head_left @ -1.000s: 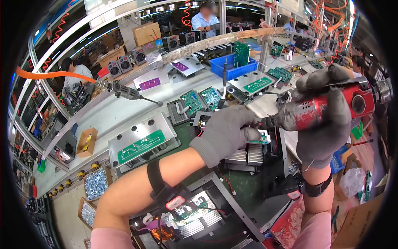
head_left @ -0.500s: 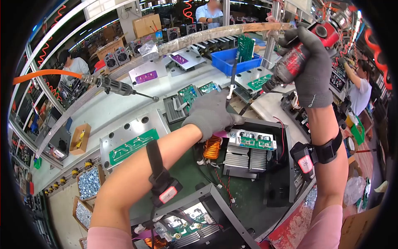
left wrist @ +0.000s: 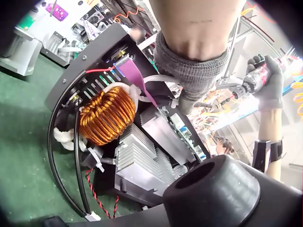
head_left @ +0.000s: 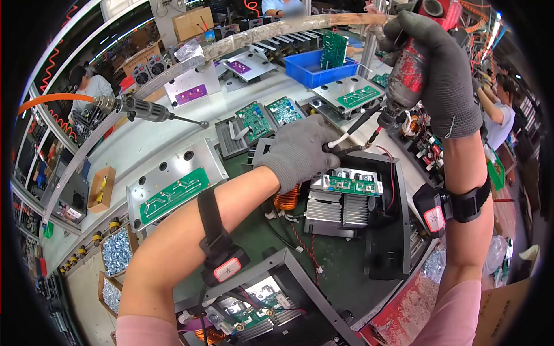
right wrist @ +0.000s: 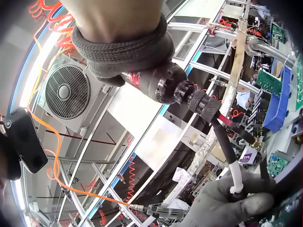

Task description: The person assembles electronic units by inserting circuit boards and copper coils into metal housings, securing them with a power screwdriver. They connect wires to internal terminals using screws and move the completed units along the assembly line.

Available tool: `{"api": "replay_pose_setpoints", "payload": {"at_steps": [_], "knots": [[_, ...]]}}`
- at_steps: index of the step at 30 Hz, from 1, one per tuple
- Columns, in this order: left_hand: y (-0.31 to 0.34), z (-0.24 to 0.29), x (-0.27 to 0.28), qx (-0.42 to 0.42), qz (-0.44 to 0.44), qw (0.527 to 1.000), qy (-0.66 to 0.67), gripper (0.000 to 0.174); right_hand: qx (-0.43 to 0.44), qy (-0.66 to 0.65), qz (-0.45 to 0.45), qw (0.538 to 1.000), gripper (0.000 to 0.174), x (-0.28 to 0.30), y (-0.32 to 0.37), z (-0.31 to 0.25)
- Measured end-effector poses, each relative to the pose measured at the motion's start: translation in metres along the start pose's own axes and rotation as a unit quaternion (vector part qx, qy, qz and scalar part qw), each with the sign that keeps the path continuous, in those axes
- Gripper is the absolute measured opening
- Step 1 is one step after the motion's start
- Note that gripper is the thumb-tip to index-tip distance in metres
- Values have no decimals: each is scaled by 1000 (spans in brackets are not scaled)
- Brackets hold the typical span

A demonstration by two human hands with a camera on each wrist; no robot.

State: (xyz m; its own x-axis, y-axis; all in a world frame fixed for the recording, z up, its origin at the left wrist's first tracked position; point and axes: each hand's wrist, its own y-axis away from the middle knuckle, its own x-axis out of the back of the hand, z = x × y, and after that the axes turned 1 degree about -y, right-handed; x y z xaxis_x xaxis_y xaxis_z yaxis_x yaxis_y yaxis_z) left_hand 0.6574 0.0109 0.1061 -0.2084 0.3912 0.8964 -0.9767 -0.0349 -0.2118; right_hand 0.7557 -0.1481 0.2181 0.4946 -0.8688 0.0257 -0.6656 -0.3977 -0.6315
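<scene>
Your right hand (head_left: 444,75) is clamped round the red driver (head_left: 407,66), raised over the far right corner of the black chassis (head_left: 398,225). Your left hand (head_left: 297,153) pinches the driver's white-sleeved bit end (head_left: 340,140) at the chassis's back edge. The copper coil (head_left: 287,199) and heat sink (head_left: 337,210) lie beneath, and your left forearm crosses the bench in front of them. A hanging air driver (head_left: 144,109) is well to the left. Compared with half a second ago, the red driver stands more upright.

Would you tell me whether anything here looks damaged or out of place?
The red driver held in the right hand is badly scuffed, its paint chipped along the body. The left hand pinches a white-sleeved lead. Nothing else stands out.
</scene>
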Motion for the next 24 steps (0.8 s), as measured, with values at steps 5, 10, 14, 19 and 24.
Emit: {"api": "replay_pose_setpoints", "payload": {"at_steps": [5,10,14,19,24], "knots": [[0,-3,-4,-23,-10,1000,-8,32,23,104,-49,993,20,-9,8,8],[2,5,0,20,-5,1000,-3,37,-41,49,-86,994,22,-8,21,21],[-1,5,4,70,-32,997,-17,41,-133,-80,8,988,21,-6,24,27],[-13,6,-5,121,-64,986,-96,39,-153,-132,41,979,22,11,33,46],[-17,4,-14,132,-43,985,-100,33,-139,-197,120,963,23,17,56,53]]}}
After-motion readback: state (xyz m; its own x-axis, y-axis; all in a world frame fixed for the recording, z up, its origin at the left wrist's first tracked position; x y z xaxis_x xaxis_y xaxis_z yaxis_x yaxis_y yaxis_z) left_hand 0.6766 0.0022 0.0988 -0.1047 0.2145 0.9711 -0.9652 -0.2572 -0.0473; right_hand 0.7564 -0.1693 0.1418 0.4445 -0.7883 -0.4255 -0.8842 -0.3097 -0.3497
